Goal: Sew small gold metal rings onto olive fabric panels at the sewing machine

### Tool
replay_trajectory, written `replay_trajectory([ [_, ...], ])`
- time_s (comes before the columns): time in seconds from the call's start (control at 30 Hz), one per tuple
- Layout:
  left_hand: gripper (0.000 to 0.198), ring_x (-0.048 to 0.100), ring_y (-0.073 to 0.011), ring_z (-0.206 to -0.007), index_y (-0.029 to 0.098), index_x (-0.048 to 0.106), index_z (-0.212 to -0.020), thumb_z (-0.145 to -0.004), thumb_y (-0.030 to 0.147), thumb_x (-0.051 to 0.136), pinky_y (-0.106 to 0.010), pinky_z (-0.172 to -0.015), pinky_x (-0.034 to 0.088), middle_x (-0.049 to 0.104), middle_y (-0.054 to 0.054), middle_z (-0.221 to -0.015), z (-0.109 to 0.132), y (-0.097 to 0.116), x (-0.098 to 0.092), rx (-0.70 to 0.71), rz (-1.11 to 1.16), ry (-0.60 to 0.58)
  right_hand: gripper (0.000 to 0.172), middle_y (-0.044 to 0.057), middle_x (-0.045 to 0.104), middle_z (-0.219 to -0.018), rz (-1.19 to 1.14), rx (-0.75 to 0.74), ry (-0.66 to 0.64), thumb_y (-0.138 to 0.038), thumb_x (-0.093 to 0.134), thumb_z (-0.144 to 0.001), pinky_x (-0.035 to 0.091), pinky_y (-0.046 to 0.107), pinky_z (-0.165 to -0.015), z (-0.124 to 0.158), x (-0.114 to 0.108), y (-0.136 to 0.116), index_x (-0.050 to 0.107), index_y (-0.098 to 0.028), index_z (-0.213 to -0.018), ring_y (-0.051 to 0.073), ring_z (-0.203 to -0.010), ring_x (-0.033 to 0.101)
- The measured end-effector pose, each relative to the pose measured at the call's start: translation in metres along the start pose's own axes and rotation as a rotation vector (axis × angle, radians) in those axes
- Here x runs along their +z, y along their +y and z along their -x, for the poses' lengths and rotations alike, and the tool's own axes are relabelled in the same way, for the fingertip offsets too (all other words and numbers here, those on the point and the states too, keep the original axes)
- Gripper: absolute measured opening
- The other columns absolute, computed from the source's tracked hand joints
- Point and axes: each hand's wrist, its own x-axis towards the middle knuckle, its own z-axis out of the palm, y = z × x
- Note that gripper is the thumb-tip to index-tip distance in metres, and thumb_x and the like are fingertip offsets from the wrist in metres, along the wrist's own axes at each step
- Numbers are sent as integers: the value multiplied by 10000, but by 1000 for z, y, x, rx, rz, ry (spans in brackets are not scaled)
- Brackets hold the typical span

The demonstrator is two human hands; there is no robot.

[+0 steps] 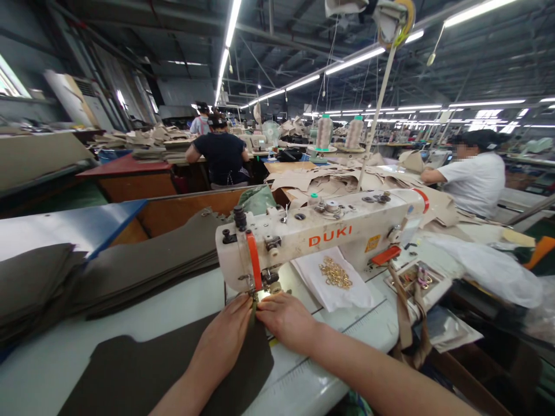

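A dark olive fabric panel lies on the sewing machine's pale bed, its far edge under the needle area. My left hand is closed over it, fingers together and fingertips close to the presser foot. From the other side, my right hand has its bent fingers closed at the panel's edge by the foot. Between the hands runs a narrow olive strip. Above them stands the white sewing machine with an orange band. My fingers partly hide the needle and the stitching point.
Stacked dark fabric panels lie at the left. Gold metal rings sit on a white sheet behind the machine arm. A small parts box and hanging straps are on the right. Two people work farther off.
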Motion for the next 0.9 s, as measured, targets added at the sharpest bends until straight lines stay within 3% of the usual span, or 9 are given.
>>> replay_trajectory([
  [0.63,374,616,-205,-1071,143,638,-1076,-908,201,309,-373,-953,493,679,-100,-1133,-3,7,-7,-125,63,-100,103,58,666,-963,-18,-4,-54,-188,540,-895,422,277,-886,-1,-5,-1,628,-137,-907,175,-934,585],
  [0.77,384,619,-180,-1063,131,641,-1075,-901,164,300,-323,-954,492,684,-97,-1118,20,14,-17,-113,32,-101,96,36,653,-868,16,-90,-53,-218,556,-887,442,295,-852,3,-6,-18,619,-153,-853,182,-889,579],
  [0.9,343,610,-172,-1081,163,628,-1109,-889,176,365,-315,-971,478,667,-77,-1158,47,26,-33,-200,59,-117,99,45,660,-939,-43,-124,8,-207,538,-898,438,296,-891,14,1,-41,621,-153,-908,172,-947,569],
])
